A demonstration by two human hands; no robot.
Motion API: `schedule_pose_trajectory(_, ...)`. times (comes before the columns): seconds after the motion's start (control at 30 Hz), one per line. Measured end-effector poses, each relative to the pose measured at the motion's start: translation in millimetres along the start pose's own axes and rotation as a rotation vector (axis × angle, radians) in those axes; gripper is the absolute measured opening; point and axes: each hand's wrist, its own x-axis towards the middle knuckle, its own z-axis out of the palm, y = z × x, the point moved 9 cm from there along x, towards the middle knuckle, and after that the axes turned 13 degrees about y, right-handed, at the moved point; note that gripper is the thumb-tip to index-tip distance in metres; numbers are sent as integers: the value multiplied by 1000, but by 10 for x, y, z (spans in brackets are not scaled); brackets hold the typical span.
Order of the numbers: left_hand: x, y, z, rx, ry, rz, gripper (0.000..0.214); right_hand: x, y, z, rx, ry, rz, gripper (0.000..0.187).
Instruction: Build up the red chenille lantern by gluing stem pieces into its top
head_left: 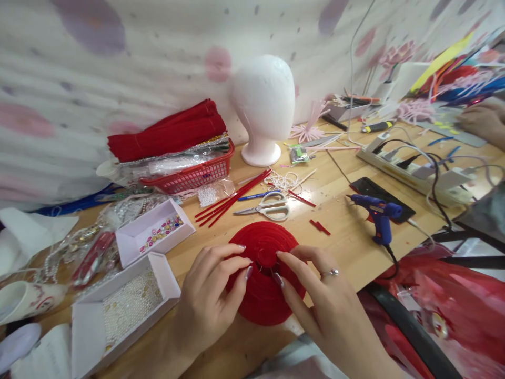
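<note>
A round red disc, coiled from fuzzy strips like chenille stems, sits at the table's near edge. It has a small raised ring at its middle, with thin pale wire-like ends showing just below. My left hand reaches in from the left, its bent fingertips and thumb drawn together on the disc beside the ring. From the other side my right hand, wearing a ring, pinches at the right of the centre with index finger and thumb. Just beyond the disc lie white-handled scissors and several loose red chenille stems.
A white foam head stands at the back. Left are a red basket and two white boxes of beads. A blue glue gun and a power strip are right. Another person's hand shows far right.
</note>
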Motion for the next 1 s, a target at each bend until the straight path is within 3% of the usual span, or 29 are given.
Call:
schedule_pose_trajectory(0.33, -57, -39, 417, 104, -233, 61, 40, -110, 64, 16, 68, 0, 6, 38)
schedule_pose_trajectory(0.57, -71, -40, 496, 75, -241, 50, 45, -60, 102, 28, 139, 2, 21, 35)
schedule_pose_trajectory(1.0, -25, -13, 470, 142, -191, 96, 44, -24, 140, 42, 151, 18, 46, 28)
